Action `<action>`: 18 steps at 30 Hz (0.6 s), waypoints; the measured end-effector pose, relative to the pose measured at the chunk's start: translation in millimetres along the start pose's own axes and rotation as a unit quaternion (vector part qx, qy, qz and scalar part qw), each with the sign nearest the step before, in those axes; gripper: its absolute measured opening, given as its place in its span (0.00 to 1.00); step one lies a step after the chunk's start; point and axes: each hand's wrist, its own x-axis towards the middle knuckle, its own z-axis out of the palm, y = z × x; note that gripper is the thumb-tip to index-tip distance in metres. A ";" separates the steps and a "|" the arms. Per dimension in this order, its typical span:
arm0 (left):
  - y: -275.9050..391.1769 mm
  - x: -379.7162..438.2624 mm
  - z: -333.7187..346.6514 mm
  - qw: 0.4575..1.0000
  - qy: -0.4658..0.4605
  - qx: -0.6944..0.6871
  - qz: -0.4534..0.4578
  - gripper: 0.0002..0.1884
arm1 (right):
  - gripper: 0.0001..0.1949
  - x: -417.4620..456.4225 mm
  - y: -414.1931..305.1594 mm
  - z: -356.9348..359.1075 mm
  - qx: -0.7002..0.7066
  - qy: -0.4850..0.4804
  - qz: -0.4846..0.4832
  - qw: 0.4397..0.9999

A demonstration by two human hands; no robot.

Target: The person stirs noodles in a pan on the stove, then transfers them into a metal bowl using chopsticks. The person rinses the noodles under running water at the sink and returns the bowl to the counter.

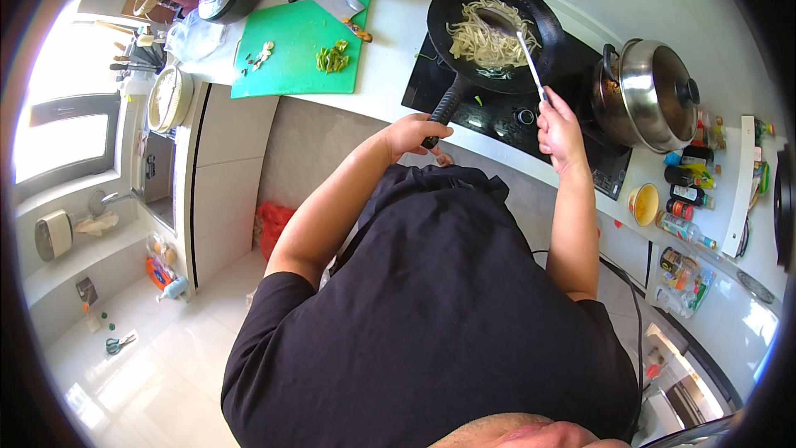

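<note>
My left hand grips the ribbed black handle of a wok, which sits on a black glass cooktop. Pale noodle-like strips lie in the wok, with some liquid showing at the near side. In my right hand is the handle of a metal ladle. The ladle's bowl rests among the strips, partly covering them. A few green bits have fallen on the cooktop near the wok handle.
Left of the wok lies a green cutting board with chopped green pepper, sliced garlic and a cleaver. A lidded steel pot stands close on the right. Beyond it are several bottles and a yellow bowl.
</note>
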 end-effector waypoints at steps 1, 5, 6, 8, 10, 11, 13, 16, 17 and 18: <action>1.4 -0.1 0.4 1.000 -0.001 0.002 0.000 0.21 | 0.30 0.3 3.3 -2.5 0.035 -0.045 0.019 0.998; 2.7 0.6 0.4 1.000 -0.004 0.007 0.001 0.21 | 0.28 7.9 18.3 14.7 0.069 -0.069 0.077 0.992; 1.7 1.2 0.3 1.000 -0.005 0.008 0.001 0.21 | 0.28 14.4 23.4 18.7 0.051 -0.049 0.062 0.996; 1.7 1.2 -0.4 1.000 -0.007 0.011 0.001 0.21 | 0.28 27.2 30.6 22.6 0.014 -0.004 0.028 1.000; 3.9 0.3 -0.7 1.000 -0.005 0.012 0.000 0.21 | 0.26 32.9 30.6 25.2 0.008 0.029 -0.003 1.000; 4.3 -0.6 -0.1 1.000 -0.005 0.014 -0.001 0.21 | 0.26 32.7 31.5 24.4 0.012 0.040 -0.010 0.999; 3.2 -1.5 -0.2 1.000 0.000 0.012 -0.001 0.21 | 0.26 26.6 29.5 27.4 0.018 0.059 -0.025 0.998; 2.2 -0.1 -0.3 1.000 0.002 0.010 0.002 0.21 | 0.26 27.3 33.6 15.6 0.033 0.071 -0.025 0.997; 2.7 0.1 -0.6 1.000 0.000 0.009 0.004 0.22 | 0.25 27.4 35.5 11.9 0.034 0.080 -0.025 0.996; 2.9 0.0 -1.0 1.000 0.000 0.007 0.006 0.22 | 0.25 27.3 35.5 9.8 0.035 0.087 -0.032 0.995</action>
